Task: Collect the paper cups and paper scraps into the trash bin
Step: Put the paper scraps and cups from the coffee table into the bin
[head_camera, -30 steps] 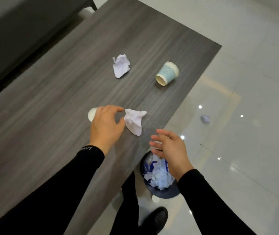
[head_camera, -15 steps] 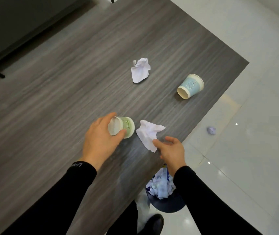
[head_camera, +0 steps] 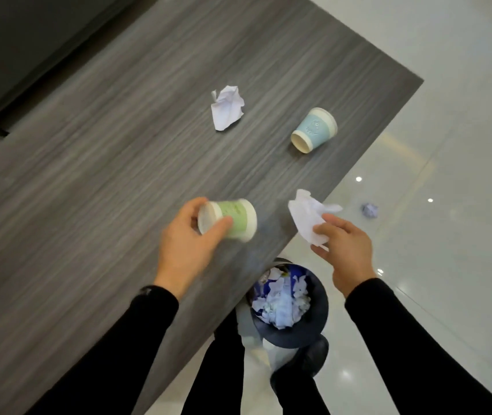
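Observation:
My left hand grips a green paper cup on its side, just above the grey wooden table. My right hand pinches a crumpled white paper scrap over the table's near edge. A dark round trash bin stands on the floor below, between both hands, holding several paper scraps. Farther back on the table lie another crumpled white paper scrap and a blue paper cup on its side.
A small crumpled paper ball lies on the glossy white tiled floor right of the table. My dark legs and a shoe stand beside the bin. A dark sofa runs behind the table at the upper left.
My left hand has picked up the green cup and carried it toward the table edge. My right hand has closed on the near paper scrap and lifted it past the edge.

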